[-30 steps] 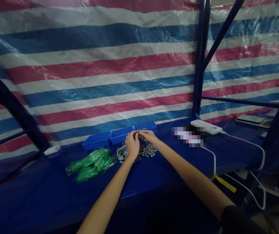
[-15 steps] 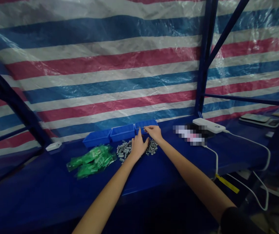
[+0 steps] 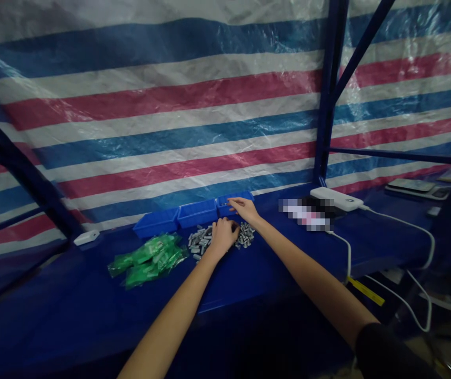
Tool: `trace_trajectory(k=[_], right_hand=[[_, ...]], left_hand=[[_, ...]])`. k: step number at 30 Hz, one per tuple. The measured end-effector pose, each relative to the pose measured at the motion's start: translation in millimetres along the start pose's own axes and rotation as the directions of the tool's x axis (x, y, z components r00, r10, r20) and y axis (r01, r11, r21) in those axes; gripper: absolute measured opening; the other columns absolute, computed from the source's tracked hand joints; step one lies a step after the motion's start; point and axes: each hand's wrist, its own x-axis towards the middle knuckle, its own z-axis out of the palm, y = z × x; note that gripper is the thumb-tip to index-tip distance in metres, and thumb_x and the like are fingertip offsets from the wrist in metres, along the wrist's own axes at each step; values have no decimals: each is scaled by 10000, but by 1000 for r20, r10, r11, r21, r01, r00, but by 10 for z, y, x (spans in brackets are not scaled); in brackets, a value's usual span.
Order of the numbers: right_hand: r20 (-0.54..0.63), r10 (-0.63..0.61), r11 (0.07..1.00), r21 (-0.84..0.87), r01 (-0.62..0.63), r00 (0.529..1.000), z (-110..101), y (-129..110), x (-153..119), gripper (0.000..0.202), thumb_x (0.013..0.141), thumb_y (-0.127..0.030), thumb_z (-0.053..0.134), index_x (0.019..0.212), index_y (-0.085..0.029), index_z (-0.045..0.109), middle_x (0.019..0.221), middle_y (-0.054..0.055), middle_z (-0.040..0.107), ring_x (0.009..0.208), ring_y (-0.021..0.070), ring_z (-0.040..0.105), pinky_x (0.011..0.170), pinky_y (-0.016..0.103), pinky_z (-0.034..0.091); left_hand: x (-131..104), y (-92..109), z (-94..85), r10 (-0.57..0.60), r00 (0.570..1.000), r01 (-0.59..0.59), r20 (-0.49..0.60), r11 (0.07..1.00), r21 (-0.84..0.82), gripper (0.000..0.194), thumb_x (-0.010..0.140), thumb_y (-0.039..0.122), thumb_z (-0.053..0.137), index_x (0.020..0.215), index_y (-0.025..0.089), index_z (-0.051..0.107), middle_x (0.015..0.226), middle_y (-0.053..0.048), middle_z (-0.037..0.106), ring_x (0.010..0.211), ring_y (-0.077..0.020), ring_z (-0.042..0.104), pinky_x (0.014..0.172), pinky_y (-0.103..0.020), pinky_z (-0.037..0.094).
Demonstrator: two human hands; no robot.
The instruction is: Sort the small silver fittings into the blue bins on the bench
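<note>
My left hand point(image 3: 223, 237) rests low among small metal parts, fingers bent down and closed; whatever they hold is hidden. To its left lie larger grey cylinder-like pieces point(image 3: 198, 241). On its other side is a heap of smaller shiny metal pieces point(image 3: 246, 236). My right hand point(image 3: 244, 209) reaches over the front of the right-hand blue bin point(image 3: 221, 207), thumb and fingertips pinched together. Anything in that pinch is too small to make out. The middle blue bin point(image 3: 197, 214) and left blue bin point(image 3: 154, 225) stand beside it in a row.
Green plastic packets point(image 3: 152, 260) lie left of the metal parts. A small white device point(image 3: 87, 238) sits farther left. On the right are a white power bank point(image 3: 336, 199), a pixelated item point(image 3: 308, 215) and a white cable point(image 3: 401, 222). A striped tarp point(image 3: 186, 142) hangs behind.
My left hand has drawn back from the right-hand bin, its extended finger now curled down at the parts. My right hand has shifted slightly left and up at the bin.
</note>
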Motion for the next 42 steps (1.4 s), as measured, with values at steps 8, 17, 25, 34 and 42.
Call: trace_trajectory(k=[8, 17, 25, 34, 42], right_hand=[[-93, -81, 996, -52, 76, 992, 2, 150, 72, 161, 781, -200, 527, 804, -144, 676, 728, 46, 703, 728, 159, 668, 625, 227, 526], [4, -253, 777, -595, 205, 967, -46, 62, -164, 189, 785, -243, 516, 870, -214, 682, 886, 10, 704, 796, 142, 639, 733, 225, 469], [86, -209, 688, -695, 208, 974, -16, -30, -269, 193, 814, -271, 496, 894, -246, 670, 883, -14, 703, 810, 135, 633, 718, 219, 446], [152, -160, 635, -741, 219, 975, 65, 15, -325, 217, 813, -295, 487, 919, -253, 672, 902, -7, 706, 899, 157, 632, 772, 239, 446], [163, -93, 538, -822, 187, 982, 42, 66, -351, 218, 810, -320, 500, 908, -249, 681, 914, 9, 706, 904, 166, 633, 739, 238, 449]], left_hand=[[9, 14, -85, -63, 996, 68, 57, 994, -89, 244, 802, 283, 470, 883, 234, 695, 976, -39, 680, 982, -206, 566, 846, -312, 383], [8, -41, -69, -100, 994, 104, 33, 979, -173, 293, 723, 208, 502, 953, 250, 678, 938, -3, 702, 942, -184, 606, 805, -273, 418], [-61, 24, -62, -82, 996, 84, -45, 995, 51, 280, 747, 291, 486, 936, 160, 645, 1022, -119, 636, 1025, -273, 526, 863, -380, 376], [-50, -54, -89, -78, 995, 77, 69, 997, 15, 332, 792, 336, 402, 899, 153, 658, 999, -150, 642, 1023, -312, 519, 868, -446, 358], [-84, -94, -75, -94, 990, 101, 100, 993, -67, 299, 765, 318, 428, 850, 187, 683, 981, -126, 663, 1043, -317, 511, 902, -465, 343]])
